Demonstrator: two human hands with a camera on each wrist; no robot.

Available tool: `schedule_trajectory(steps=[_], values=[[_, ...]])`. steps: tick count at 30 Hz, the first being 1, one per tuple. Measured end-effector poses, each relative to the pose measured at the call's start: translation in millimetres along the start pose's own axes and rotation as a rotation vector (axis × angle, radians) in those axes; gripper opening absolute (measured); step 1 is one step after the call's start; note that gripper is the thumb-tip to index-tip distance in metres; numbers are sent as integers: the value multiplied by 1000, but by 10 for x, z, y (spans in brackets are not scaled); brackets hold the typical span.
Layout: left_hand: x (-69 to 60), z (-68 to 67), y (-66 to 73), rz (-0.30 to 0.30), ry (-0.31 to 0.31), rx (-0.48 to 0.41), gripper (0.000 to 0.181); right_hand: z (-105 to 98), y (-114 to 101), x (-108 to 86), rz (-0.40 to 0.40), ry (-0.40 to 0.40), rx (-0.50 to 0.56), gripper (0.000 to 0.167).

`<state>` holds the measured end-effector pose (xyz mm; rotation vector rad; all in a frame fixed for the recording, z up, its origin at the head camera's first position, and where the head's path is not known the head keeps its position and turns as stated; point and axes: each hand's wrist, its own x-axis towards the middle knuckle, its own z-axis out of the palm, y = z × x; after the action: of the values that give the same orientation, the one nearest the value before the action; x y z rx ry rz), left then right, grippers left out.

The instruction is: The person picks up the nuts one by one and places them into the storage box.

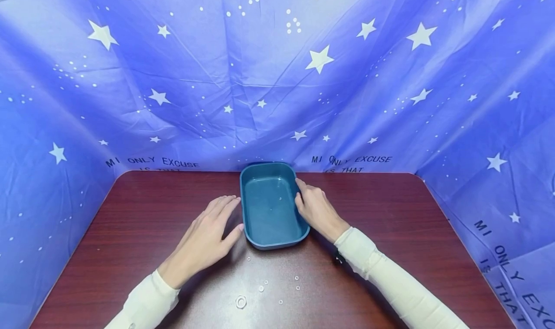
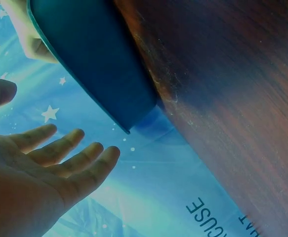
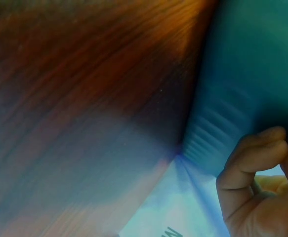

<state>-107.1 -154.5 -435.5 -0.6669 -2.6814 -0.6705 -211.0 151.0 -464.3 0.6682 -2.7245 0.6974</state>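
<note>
A deep blue-green plastic tray [image 1: 270, 247] with rounded corners stands near the far edge of the table. One tiny nut-like piece [image 1: 280, 199] lies inside it. My right hand [image 1: 320, 206] holds the tray's right side, thumb at the rim; its curled fingers [image 3: 242, 173] are against the outer wall in the right wrist view. My left hand [image 1: 205, 237] is beside the left wall, fingers extended and thumb spread. In the left wrist view those fingers [image 2: 92, 173] are apart from the tray [image 2: 99, 64], with nothing held.
A large hex nut [image 1: 240, 302] lies on the dark red wooden table [image 1: 368, 290] in front of the tray. Several tiny ring-shaped pieces [image 1: 261, 288] are scattered around it. Blue cloth [image 1: 269, 78] with white stars hangs behind the table and along both sides.
</note>
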Motion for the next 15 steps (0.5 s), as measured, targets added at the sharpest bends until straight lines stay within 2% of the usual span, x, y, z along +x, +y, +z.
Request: schedule_trajectory(steps=[15], values=[[-43,-53,67,7,-19,7,64,8,0,-2,0,1,2,49]])
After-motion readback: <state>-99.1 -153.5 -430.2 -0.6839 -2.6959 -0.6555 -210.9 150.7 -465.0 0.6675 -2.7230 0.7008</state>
